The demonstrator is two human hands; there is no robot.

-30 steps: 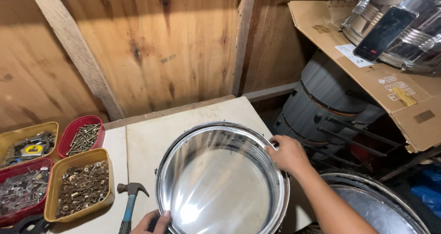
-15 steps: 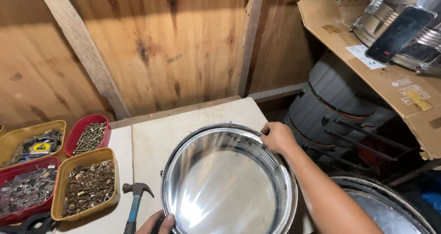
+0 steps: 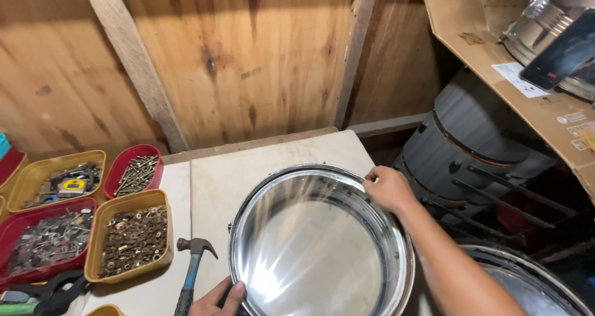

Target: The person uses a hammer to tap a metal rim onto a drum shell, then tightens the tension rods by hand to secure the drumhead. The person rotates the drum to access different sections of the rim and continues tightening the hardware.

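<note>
Drum shell (image 3: 319, 244), shiny chrome, is lying on the pale counter (image 3: 273, 161), gripped at both edges. Left hand (image 3: 218, 298) is curling its fingers (image 3: 234, 291) closed on the near rim; right hand (image 3: 388, 189) is clamping the far rim. Beside it a hammer (image 3: 192, 267) is resting, with trays of screws (image 3: 131, 234) leftward. Behind, plank walls are standing, and dark drums (image 3: 471, 139) are stacking under a cardboard shelf (image 3: 496, 74).

A shiny silver drum shell (image 3: 319, 241) with a mirror-like chrome finish is seen on the pale cream tabletop (image 3: 248, 167). Beside it, a hammer (image 3: 191, 269) with a blue handle and a dark head is found. Yellow trays (image 3: 130, 235) and red trays (image 3: 133, 167) are filled with brown and grey metal parts. The wall (image 3: 248, 55) is of warm brown wood with dark knots.
</note>
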